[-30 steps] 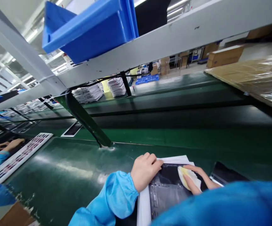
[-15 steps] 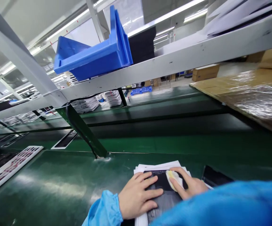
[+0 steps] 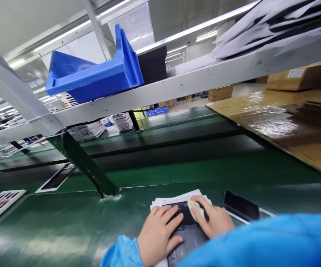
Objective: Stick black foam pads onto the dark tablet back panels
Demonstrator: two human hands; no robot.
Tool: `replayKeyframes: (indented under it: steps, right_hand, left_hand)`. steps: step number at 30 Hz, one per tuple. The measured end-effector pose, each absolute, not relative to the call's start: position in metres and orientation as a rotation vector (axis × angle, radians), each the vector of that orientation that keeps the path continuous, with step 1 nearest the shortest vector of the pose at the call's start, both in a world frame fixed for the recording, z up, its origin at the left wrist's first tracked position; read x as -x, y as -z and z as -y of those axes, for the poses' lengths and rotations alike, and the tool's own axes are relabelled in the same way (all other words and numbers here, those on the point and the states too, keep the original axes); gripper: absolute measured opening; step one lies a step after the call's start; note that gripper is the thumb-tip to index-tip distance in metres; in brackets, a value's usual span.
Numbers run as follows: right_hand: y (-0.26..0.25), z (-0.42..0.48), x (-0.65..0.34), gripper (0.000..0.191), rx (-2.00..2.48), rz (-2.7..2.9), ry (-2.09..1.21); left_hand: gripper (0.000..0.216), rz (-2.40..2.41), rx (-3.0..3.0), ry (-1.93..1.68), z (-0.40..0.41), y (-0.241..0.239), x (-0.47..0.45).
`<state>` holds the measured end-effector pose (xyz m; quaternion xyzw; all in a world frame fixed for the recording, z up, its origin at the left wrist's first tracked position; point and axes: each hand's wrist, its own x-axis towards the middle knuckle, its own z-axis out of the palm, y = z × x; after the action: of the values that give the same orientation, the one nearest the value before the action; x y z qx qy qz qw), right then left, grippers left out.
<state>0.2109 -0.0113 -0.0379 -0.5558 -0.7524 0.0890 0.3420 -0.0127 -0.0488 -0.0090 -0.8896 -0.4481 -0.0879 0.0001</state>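
A dark flat panel (image 3: 189, 237) with a glossy film-like surface lies on a stack of white sheets (image 3: 189, 194). My left hand (image 3: 160, 231) rests flat on its left side, fingers spread. A small white and yellowish pad (image 3: 194, 210), perhaps a cloth or sponge, is pinched in my right hand (image 3: 217, 218) and pressed to the panel's upper right. My blue right sleeve hides the panel's lower part. Right of the stack lies another black panel (image 3: 241, 206) on white backing.
A blue bin (image 3: 96, 76) sits on the white shelf beam (image 3: 182, 84) above, with white sheets (image 3: 277, 29) to its right. A green post (image 3: 85, 163) rises from the green bench (image 3: 52, 222). Wrapped cardboard (image 3: 260, 115) juts in at right. A white tray (image 3: 2, 205) lies at left.
The view has turned right, so the bin, post and stack appear further left. My right hand still presses the pad to the panel; my left hand stays flat on it.
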Motion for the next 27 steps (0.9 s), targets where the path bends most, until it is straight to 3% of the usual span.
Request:
replayKeyframes:
  steps: [6, 11, 18, 27]
  right_hand:
    - [0.036, 0.014, -0.224, 0.031, 1.499, 1.772, -0.447]
    - [0.022, 0.022, -0.246, 0.041, 1.486, 1.08, -0.886]
    - [0.03, 0.033, -0.249, 0.057, 1.515, 0.685, -0.977]
    - [0.033, 0.046, -0.241, 0.044, 1.428, 0.701, -1.15]
  left_hand:
    - [0.048, 1.301, 2.64, 0.306, 0.046, 0.007, -0.001]
    - [0.044, 1.223, 2.635, 0.276, 0.043, -0.003, -0.026]
    - [0.042, 1.118, 2.779, 0.339, 0.033, -0.003, -0.056]
    - [0.013, 1.53, 2.636, 0.311, -0.002, -0.015, -0.059]
